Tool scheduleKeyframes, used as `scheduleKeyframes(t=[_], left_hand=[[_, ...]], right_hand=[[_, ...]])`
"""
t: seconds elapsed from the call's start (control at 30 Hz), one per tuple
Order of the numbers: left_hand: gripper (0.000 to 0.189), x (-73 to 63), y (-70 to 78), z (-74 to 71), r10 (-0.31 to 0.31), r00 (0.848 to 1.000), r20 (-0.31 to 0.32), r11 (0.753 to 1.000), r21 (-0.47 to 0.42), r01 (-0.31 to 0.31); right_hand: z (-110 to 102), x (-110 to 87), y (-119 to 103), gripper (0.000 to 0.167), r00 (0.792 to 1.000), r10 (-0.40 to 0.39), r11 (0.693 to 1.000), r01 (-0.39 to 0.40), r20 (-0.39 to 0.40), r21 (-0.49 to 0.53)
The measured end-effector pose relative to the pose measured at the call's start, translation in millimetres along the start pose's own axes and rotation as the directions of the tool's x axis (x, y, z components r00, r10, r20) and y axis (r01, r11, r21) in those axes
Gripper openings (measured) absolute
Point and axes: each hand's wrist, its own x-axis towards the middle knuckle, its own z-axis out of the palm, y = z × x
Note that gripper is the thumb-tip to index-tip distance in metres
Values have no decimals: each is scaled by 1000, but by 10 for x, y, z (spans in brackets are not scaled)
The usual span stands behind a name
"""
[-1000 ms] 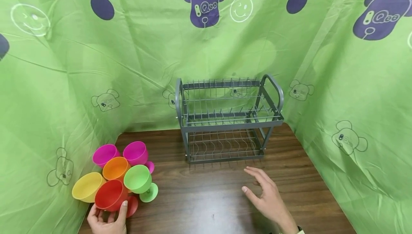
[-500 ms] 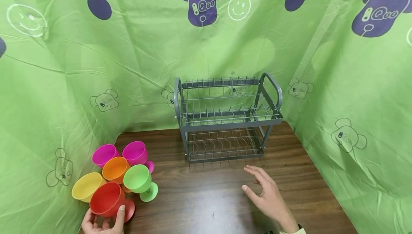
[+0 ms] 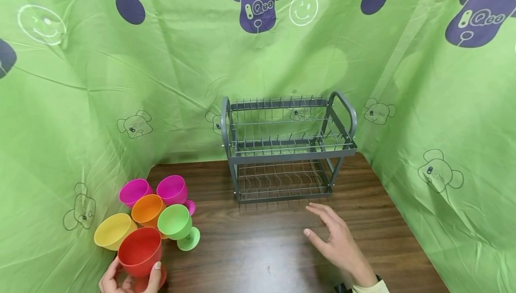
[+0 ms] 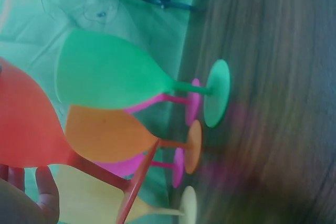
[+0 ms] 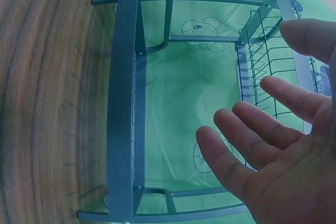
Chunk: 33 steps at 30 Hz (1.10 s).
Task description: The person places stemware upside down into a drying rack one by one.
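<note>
My left hand [image 3: 113, 280] grips a red plastic goblet [image 3: 140, 252] from below its bowl, thumb on the right and fingers on the left. In the left wrist view its foot is tilted and looks raised off the table. Close behind it stand a yellow goblet [image 3: 115, 231], an orange goblet [image 3: 148, 211], a light green goblet [image 3: 175, 222] and two magenta goblets [image 3: 172, 190]. My right hand [image 3: 340, 246] holds nothing. Its fingers are extended and spread from the thumb, over the table in front of the dish rack [image 3: 292, 154].
The grey two-tier dish rack stands at the back of the wooden table [image 3: 242, 248], with wire slots on both tiers. Green printed cloth [image 3: 181, 60] hangs round the back and both sides of the table.
The red goblet has come away from the cluster toward me in my left hand, first shifting left, then slightly right. The right hand holds its pose; the other goblets stay put.
</note>
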Motion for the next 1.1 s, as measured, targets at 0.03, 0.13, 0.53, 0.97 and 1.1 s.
scheduleKeyframes(t=[0.03,0.13,0.53,0.97,1.1], left_hand=[[89,-13,24,-7,19,1000,8,1000,2,-19],[91,-61,83,-15,79,997,25,996,-38,-79],[96,-284,215,141,262,939,224,950,-229,-211],[99,-471,378,434,593,653,471,805,-365,-468],[98,-551,468,526,603,564,565,796,-383,-468]], right_hand=[[-2,6,0,63,1000,0,1000,0,3,1],[-10,21,-5,63,1000,1,1000,-1,9,1],[-79,84,-32,67,1000,-2,1000,2,23,-5],[-158,152,-175,74,997,-34,984,22,63,177],[-154,180,-216,74,995,-62,971,43,74,233]])
